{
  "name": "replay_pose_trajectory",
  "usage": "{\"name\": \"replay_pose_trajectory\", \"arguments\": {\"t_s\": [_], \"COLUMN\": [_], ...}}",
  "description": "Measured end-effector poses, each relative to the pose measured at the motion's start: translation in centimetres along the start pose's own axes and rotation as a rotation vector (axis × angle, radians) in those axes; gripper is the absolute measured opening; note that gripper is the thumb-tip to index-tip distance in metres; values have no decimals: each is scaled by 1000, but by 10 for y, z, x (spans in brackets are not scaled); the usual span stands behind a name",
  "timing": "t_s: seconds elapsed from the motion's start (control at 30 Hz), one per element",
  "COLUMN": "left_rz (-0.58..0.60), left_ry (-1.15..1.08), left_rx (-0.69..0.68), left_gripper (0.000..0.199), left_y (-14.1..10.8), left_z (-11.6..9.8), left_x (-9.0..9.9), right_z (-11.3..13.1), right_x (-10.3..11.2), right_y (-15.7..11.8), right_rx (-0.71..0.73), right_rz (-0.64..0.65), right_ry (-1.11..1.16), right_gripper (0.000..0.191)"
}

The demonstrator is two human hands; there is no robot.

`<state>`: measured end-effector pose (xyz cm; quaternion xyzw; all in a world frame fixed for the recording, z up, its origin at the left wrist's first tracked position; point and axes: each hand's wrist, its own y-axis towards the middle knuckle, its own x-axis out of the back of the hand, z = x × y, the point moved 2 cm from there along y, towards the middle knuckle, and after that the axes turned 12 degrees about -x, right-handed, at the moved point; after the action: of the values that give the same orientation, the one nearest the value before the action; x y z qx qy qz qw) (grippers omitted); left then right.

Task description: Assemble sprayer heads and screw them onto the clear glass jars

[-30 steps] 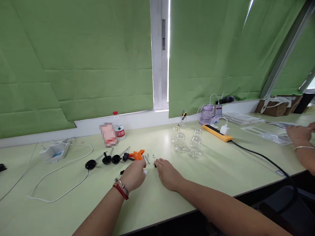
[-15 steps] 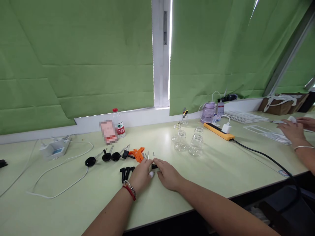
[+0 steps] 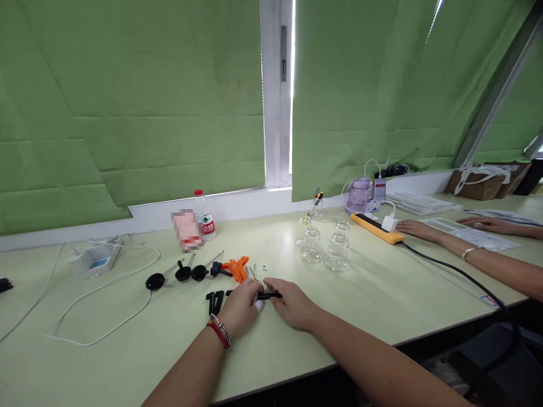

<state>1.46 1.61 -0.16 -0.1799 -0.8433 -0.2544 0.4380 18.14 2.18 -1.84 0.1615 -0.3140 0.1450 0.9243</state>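
Note:
A small black toothed piece spans the gap between my two hands, low over the table. My left hand has its fingers closed round the left end. On the other end are the fingertips of my right hand, also closed. Black T-shaped parts lie just left of my left hand. Beyond the hands are orange plastic pieces, thin metal rods and some tiny bits. Several black round pieces with metal stems lie further left.
Glass jars stand right of centre, beside an orange power strip. A water bottle is at the back. White cable loops across the left. Another person's hands rest on the right, near papers.
The black piece now shows more fully between my hands, which have shifted slightly. One black T-shaped part is more hidden. The other person's hands have come down flat, one further left.

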Motion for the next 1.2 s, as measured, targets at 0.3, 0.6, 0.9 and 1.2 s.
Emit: {"name": "replay_pose_trajectory", "arguments": {"t_s": [0.3,0.6,0.9,1.2], "left_rz": [32,80,104,126], "left_ry": [-2,-26,-10,-12], "left_rx": [8,-59,-99,-114], "left_gripper": [14,11,11,13], "left_y": [-4,-4,-4,-4], "left_z": [4,4,3,0], "left_x": [3,5,4,4], "right_z": [-8,-15,-15,-17], "right_x": [9,16,13,12], "right_y": [9,12,15,16], "right_rx": [33,-33,-13,17], "right_rz": [-11,-26,-13,-39], "right_ry": [-57,-134,-152,-196], "right_gripper": [32,31,31,32]}}
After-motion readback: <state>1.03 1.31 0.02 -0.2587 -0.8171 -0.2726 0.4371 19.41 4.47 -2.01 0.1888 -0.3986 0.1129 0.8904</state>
